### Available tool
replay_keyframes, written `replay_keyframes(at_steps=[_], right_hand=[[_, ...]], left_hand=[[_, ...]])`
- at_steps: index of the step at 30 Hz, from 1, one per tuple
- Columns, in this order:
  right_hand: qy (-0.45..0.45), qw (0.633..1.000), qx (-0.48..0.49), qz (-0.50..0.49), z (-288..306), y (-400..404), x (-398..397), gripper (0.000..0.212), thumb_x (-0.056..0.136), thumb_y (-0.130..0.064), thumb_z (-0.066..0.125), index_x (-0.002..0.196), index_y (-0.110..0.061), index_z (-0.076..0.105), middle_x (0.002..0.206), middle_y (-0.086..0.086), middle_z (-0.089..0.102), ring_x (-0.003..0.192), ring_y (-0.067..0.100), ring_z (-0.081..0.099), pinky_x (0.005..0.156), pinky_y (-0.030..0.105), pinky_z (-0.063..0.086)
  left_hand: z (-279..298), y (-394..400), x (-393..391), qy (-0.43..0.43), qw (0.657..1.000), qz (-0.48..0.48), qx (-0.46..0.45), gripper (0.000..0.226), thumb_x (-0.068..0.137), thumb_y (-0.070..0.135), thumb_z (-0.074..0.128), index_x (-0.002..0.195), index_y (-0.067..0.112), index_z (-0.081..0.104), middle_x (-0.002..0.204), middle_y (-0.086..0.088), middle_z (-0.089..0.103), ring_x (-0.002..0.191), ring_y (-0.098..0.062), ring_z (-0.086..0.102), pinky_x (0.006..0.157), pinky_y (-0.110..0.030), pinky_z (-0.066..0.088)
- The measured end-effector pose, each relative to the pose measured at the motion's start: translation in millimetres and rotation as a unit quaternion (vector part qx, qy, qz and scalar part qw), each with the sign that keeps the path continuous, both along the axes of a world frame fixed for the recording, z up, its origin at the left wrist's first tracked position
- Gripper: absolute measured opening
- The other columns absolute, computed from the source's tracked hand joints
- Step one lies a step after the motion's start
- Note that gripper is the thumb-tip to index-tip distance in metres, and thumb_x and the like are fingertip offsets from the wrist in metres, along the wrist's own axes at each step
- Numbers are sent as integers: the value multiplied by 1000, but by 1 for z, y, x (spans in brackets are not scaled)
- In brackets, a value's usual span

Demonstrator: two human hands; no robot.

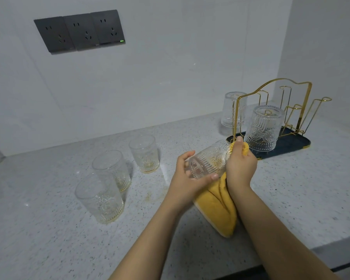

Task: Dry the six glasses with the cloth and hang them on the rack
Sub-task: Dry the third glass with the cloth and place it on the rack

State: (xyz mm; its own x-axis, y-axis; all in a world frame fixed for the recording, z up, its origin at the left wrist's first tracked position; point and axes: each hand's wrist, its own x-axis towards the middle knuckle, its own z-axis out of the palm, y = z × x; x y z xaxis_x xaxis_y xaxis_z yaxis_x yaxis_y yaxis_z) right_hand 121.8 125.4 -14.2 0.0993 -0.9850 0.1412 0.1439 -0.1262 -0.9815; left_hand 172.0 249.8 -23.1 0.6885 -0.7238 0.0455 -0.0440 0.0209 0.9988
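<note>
Both forearms are entering from the near edge of the grey speckled counter. The left hand is gripping the base end of a patterned glass, fingers curled round it. The right hand is clutching the yellow cloth at the glass's mouth, with a wad of cloth seemingly pushed inside; the rest is hanging down to the counter.

The held glass is lying nearly on its side above the counter, its long axis running from the left hand up and to the right, mouth pointing toward the gold wire rack. The rack is standing just beyond and to the right of the right hand, on a dark tray, so the right hand is the nearer one.

Two glasses are already hanging inverted: the front one directly beyond the right hand, the rear one at the back left. The pegs to the right are showing bare. In judgement, the front hung glass is standing in the direct path; the held glass would need turning mouth-down and carrying past it.

Three undried glasses are standing upright, well apart on the left. A bank of wall sockets is mounted above.
</note>
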Motion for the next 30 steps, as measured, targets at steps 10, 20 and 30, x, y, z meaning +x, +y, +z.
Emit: replay_keyframes(at_steps=[10, 20, 30], right_hand=[[41, 996, -84, 12, 5, -2, -22, 47, 96, -37, 43, 53, -18, 39, 50, -2, 42, 48, 11, 39, 45, 19, 29], [26, 992, -127, 3, 15, -42, -69, 46, 95, -33, 46, 51, -16, 44, 48, 0, 44, 47, 12, 42, 46, 24, 31], [-8, 993, -108, 56, 19, -74, -68, 40, 88, -38, 48, 55, -16, 51, 48, -5, 48, 48, 8, 51, 40, 11, 38]], left_hand=[[20, -11, -7, -44, 992, 98, -63, 50, 82, 19, 76, 122, 35, 52, 117, 7, 61, 100, -9, 66, 77, -23, 57], [128, -86, 19, -126, 977, 122, -123, 53, 87, 30, 73, 134, 24, 50, 133, -2, 59, 110, -13, 62, 67, -18, 49], [172, -212, 46, -212, 964, 121, -103, 74, 80, 43, 76, 143, 17, 47, 145, -3, 48, 130, -15, 50, 110, -34, 40]])
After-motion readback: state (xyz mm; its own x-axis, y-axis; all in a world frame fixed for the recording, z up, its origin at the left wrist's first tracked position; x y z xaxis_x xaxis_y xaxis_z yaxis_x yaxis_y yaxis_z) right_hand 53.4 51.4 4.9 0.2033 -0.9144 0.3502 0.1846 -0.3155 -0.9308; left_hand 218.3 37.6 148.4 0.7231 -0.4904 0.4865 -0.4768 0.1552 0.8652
